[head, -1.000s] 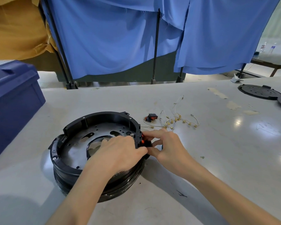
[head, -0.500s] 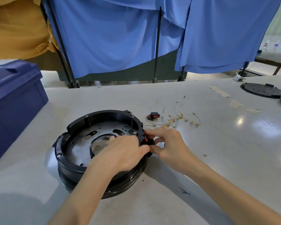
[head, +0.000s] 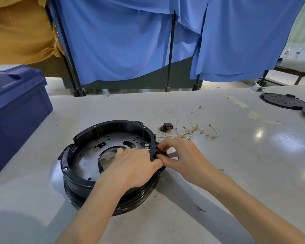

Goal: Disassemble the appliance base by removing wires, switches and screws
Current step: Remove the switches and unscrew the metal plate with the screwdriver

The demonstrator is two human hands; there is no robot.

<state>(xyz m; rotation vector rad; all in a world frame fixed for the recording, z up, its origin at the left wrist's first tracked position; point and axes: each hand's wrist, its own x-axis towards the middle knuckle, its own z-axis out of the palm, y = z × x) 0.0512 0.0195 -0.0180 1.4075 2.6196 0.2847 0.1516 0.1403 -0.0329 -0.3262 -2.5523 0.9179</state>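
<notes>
A round black appliance base (head: pixel 88 138) lies upside down on the grey table, its perforated metal plate showing inside. A red and black switch (head: pixel 160 150) sits in the base's right rim. My left hand (head: pixel 132 166) lies over the rim from inside, fingers curled at the switch's back by its brass terminals. My right hand (head: pixel 181 155) pinches the switch from outside with thumb and forefinger. A removed switch (head: pixel 166 127) and several loose white wires with brass connectors (head: pixel 195 129) lie on the table just behind my right hand.
A dark blue plastic box (head: pixel 16 110) stands at the left. Two black round covers (head: pixel 283 101) lie at the far right. Blue cloth hangs on black stands (head: pixel 169 50) behind the table's far edge. Tape scraps (head: pixel 253 115) mark the table on the right.
Both hands stay at the switch in the rim. The view has shifted slightly; the base and hands sit a little further right in frame.
</notes>
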